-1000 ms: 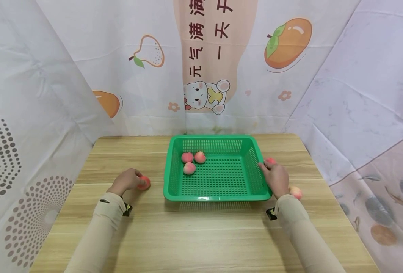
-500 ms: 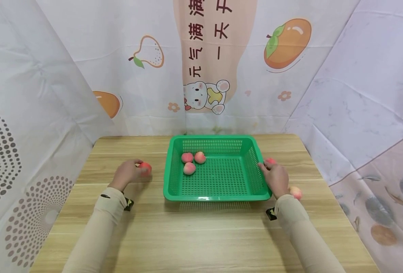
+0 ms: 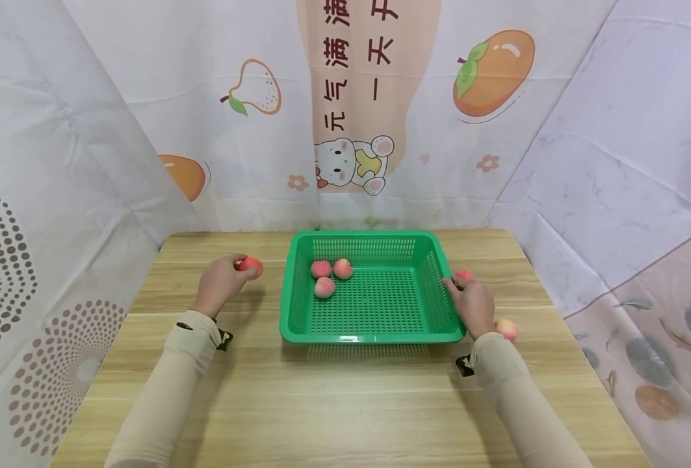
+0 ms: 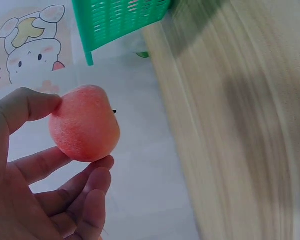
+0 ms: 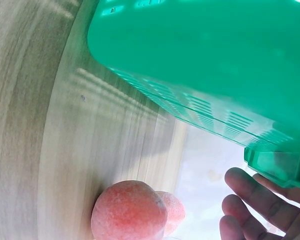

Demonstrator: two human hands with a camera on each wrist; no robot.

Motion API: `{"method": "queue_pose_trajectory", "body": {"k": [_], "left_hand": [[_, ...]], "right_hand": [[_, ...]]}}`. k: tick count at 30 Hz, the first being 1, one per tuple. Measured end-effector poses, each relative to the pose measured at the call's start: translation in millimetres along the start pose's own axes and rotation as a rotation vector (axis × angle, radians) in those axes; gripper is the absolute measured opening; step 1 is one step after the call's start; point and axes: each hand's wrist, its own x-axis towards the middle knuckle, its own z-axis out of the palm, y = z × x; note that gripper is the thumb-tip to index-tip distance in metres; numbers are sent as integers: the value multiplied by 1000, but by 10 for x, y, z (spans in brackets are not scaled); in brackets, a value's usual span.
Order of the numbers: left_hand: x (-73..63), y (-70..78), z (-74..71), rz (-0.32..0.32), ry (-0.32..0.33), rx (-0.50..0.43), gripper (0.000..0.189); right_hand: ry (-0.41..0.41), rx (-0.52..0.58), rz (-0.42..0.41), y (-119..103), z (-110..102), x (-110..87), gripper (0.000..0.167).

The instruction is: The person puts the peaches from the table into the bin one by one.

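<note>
Surface point(image 3: 322, 409): flat wood; a knocked peach could roll across it.
Green basket point(image 3: 374, 338): on the surface; a hard tug could skew it and set the three inside peaches point(image 3: 324, 287) rolling.
Right hand point(image 3: 474, 307): pinching the basket's right rim; shifting could bump the two outside peaches point(image 3: 506, 329) near it.
Left hand point(image 3: 219, 283): pinching the raised peach point(image 4: 85, 125), left of the basket; a slack fingertip hold could drop it.

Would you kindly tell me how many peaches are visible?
6: three peaches in the basket, one peach in the left hand, two peaches on the table by the right hand; more could be hidden.
</note>
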Motion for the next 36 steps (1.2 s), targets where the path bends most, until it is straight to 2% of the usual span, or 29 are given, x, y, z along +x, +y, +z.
{"method": "queue_pose_trajectory", "body": {"k": [7, 15, 29, 36], "left_hand": [[6, 102, -46, 65, 118, -52, 53], [29, 206, -69, 114, 176, -59, 52], [100, 396, -99, 135, 153, -132, 51], [129, 528, -104, 167, 145, -147, 47]], "right_hand": [[7, 10, 0, 3, -5, -2, 38], [4, 13, -8, -4, -17, -6, 38], [-4, 12, 6, -7, -7, -2, 39], [-29, 13, 23, -5, -18, -7, 40]]}}
